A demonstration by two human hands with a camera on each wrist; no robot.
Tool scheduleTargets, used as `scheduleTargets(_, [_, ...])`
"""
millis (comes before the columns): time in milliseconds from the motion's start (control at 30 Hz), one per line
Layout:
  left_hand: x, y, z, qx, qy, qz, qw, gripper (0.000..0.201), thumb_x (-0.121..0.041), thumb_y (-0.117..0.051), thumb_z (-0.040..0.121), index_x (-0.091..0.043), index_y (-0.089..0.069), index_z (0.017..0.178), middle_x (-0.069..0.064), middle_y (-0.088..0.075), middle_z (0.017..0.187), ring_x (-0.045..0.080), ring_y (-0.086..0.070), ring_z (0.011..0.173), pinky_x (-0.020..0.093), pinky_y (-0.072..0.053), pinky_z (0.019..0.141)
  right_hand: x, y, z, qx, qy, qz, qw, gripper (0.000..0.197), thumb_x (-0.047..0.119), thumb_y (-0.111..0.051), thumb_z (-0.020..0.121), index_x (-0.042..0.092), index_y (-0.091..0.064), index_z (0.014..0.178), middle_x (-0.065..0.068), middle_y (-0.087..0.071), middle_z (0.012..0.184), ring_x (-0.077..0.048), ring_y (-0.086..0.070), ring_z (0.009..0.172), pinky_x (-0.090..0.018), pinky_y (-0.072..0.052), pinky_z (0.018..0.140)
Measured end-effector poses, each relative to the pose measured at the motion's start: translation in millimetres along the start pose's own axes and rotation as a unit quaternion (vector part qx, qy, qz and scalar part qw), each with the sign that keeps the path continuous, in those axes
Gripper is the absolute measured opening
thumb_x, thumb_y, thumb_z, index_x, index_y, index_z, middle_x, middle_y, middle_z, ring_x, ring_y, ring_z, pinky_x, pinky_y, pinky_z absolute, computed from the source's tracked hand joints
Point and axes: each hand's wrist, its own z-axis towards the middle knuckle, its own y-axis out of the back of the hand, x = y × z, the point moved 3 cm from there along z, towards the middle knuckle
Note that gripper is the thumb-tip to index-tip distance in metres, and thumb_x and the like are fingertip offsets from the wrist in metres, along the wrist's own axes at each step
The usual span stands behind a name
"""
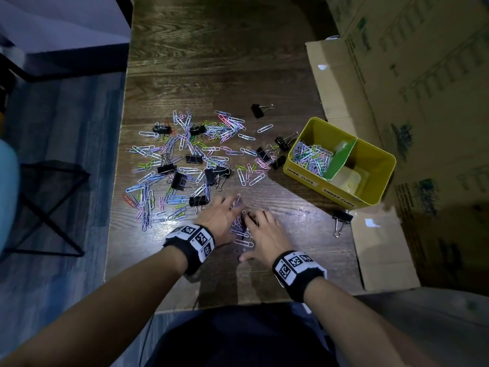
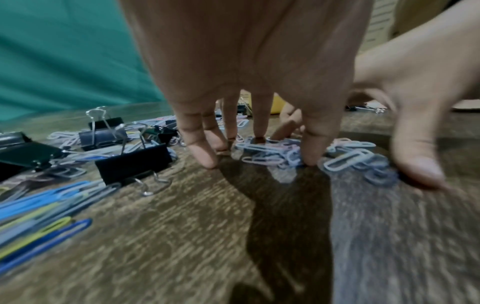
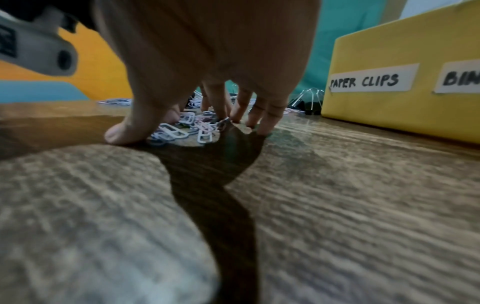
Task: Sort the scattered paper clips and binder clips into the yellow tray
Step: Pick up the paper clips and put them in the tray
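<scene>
Coloured paper clips [image 1: 185, 160] and black binder clips [image 1: 177, 180] lie scattered over the middle of the wooden table. Near the front edge, a small heap of paper clips [image 1: 242, 235] sits between my two hands. My left hand [image 1: 227, 210] stands with its fingertips [image 2: 205, 160] down on the table beside the heap [image 2: 280, 156]. My right hand [image 1: 262, 226] brackets the heap [image 3: 182, 129] from the other side, thumb and fingertips on the wood. The yellow tray [image 1: 381, 152] stands to the right, with paper clips in its left compartment behind a green divider.
The tray's front wall [image 3: 389, 115] carries the labels "PAPER CLIPS" and "BINDER CLIPS". One binder clip [image 1: 341, 218] lies by the tray's near corner, another [image 1: 258, 110] further back. Cardboard boxes [image 1: 410, 75] crowd the right side. A black wire stool [image 1: 53, 202] stands left of the table.
</scene>
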Motion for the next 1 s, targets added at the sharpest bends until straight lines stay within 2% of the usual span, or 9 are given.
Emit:
scheduleTargets(133, [-9.6,0.1,-9.9,-0.024,-0.041,-0.013,0.999,0.056,-0.017,-0.065,0.075,-0.007,-0.051,0.128,0.013,-0.052,0.127,0.034,-0.048,0.112,0.041,-0.044,0.095,-3.3,4.3,5.2,-0.016,0.029,0.085,0.996,0.063,0.041,-0.071,0.076,0.012,-0.053,0.129,-0.004,-0.043,0.130,-0.023,-0.035,0.123,-0.034,-0.033,0.104])
scheduleTargets(233, [-15.8,-0.8,-13.9,-0.063,-0.082,0.040,0.994,0.028,-0.017,-0.068,0.064,-0.006,-0.072,0.089,0.007,-0.069,0.085,0.027,-0.065,0.078,0.031,-0.049,0.078,-1.7,7.4,5.7,-0.018,0.043,0.106,0.993,0.041,0.026,-0.068,0.082,0.007,-0.062,0.118,-0.008,-0.049,0.129,-0.025,-0.040,0.124,-0.032,-0.031,0.103])
scheduleTargets(333, [-18.3,-10.3,-15.9,-0.071,-0.137,0.056,0.986,0.033,-0.024,-0.040,0.073,-0.010,-0.070,0.078,0.003,-0.069,0.080,0.023,-0.067,0.078,0.030,-0.040,0.084,-3.0,14.3,6.7,-0.018,0.046,0.120,0.991,0.027,0.011,-0.059,0.088,0.003,-0.065,0.113,-0.012,-0.055,0.124,-0.028,-0.048,0.118,-0.032,-0.035,0.097])
scheduleTargets(433, [-17.7,-9.8,-19.2,-0.087,-0.142,0.101,0.981,0.024,-0.019,-0.044,0.071,-0.012,-0.068,0.072,0.001,-0.067,0.075,0.016,-0.066,0.070,0.024,-0.040,0.078,-4.8,16.5,9.8,0.013,0.065,0.095,0.993,0.027,0.008,-0.052,0.091,0.002,-0.063,0.114,-0.015,-0.058,0.119,-0.032,-0.056,0.109,-0.038,-0.044,0.093])
scheduleTargets(533, [-20.7,-0.9,-19.1,-0.112,-0.134,0.078,0.981,0.014,-0.016,-0.067,0.068,-0.009,-0.069,0.080,0.007,-0.069,0.083,0.021,-0.068,0.073,0.025,-0.051,0.068,-6.5,22.4,12.8,0.048,0.057,0.046,0.996,0.028,0.012,-0.045,0.094,0.005,-0.058,0.118,-0.014,-0.057,0.118,-0.034,-0.056,0.107,-0.043,-0.046,0.087])
scheduleTargets(600, [-21.6,6.1,-15.0,-0.133,-0.117,0.070,0.982,0.025,-0.017,-0.051,0.076,-0.007,-0.069,0.091,0.007,-0.069,0.089,0.020,-0.067,0.080,0.024,-0.052,0.068,-8.6,27.3,13.6,0.038,0.054,0.044,0.997,0.031,0.012,-0.046,0.094,0.005,-0.056,0.122,-0.016,-0.060,0.117,-0.033,-0.056,0.107,-0.040,-0.046,0.087])
scheduleTargets(733, [-22.6,16.9,-9.6,-0.069,-0.038,0.088,0.993,0.035,-0.020,-0.059,0.084,-0.003,-0.058,0.114,0.014,-0.063,0.108,0.025,-0.060,0.100,0.028,-0.048,0.084,-11.9,28.3,12.9,0.022,0.021,0.067,0.997,0.027,0.015,-0.048,0.089,0.006,-0.063,0.109,-0.014,-0.063,0.108,-0.031,-0.060,0.100,-0.036,-0.049,0.084])
scheduleTargets(833, [-14.5,7.5,-4.8,0.006,0.002,0.050,0.999,0.038,-0.010,-0.039,0.094,-0.002,-0.038,0.131,0.018,-0.050,0.128,0.032,-0.047,0.119,0.038,-0.042,0.099,-17.7,21.8,16.0,0.011,0.002,0.126,0.992,0.020,0.013,-0.052,0.088,0.005,-0.068,0.099,-0.013,-0.066,0.102,-0.029,-0.062,0.095,-0.035,-0.049,0.085])
scheduleTargets(1000, [-8.5,13.3,0.9,-0.012,-0.010,0.047,0.999,0.037,-0.007,-0.038,0.095,-0.004,-0.038,0.132,0.016,-0.051,0.127,0.030,-0.047,0.117,0.035,-0.040,0.098,-31.7,22.0,16.9,-0.069,-0.077,0.304,0.947,0.015,0.009,-0.069,0.083,0.003,-0.074,0.096,-0.013,-0.073,0.097,-0.024,-0.065,0.093,-0.023,-0.043,0.089])
